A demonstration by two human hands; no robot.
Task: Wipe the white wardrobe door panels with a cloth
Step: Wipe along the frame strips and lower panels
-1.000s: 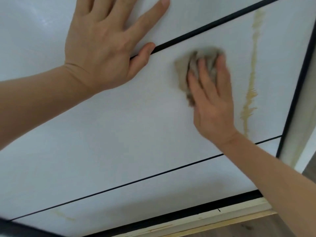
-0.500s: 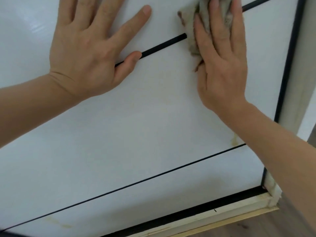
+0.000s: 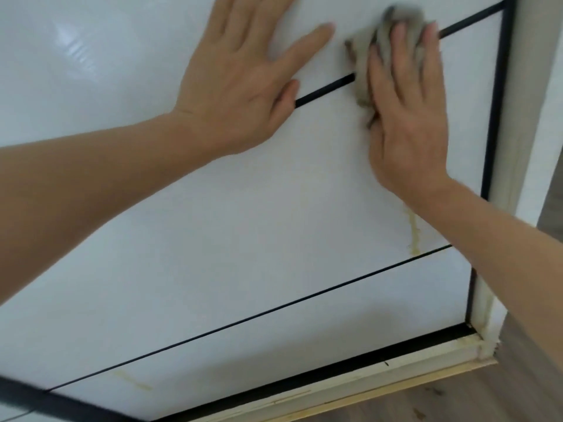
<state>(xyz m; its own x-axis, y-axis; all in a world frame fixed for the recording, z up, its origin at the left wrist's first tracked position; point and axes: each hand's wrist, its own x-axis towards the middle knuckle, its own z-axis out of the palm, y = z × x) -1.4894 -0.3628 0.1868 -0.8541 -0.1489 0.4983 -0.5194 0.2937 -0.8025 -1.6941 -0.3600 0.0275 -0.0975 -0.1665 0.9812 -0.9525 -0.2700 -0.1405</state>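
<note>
1. Cloth (image 3: 362,59): grey-beige, soft and crumpled, blurred at its upper edge. It is pressed flat to the door by the right hand (image 3: 408,126), whose fingers are laid straight over it, none curled. It lies across the upper black strip (image 3: 324,89).
2. Left hand (image 3: 237,86): spread flat on the door, fingers straight and apart, nothing held; the thumb tip is set on the strip, just beside the cloth.
3. Door (image 3: 243,233): white, smooth and glossy, divided into panels by thin black lines; a yellowish streak (image 3: 413,236) is seen under the right wrist, a fainter one (image 3: 134,380) on the lowest panel.
4. Edges: a black frame (image 3: 493,117) is seen at the right and along the bottom; beyond it a cream jamb (image 3: 518,147), stained at its foot.
5. Open room: bare panel is left below both forearms; wood-grain floor (image 3: 457,397) borders the bottom edge.
</note>
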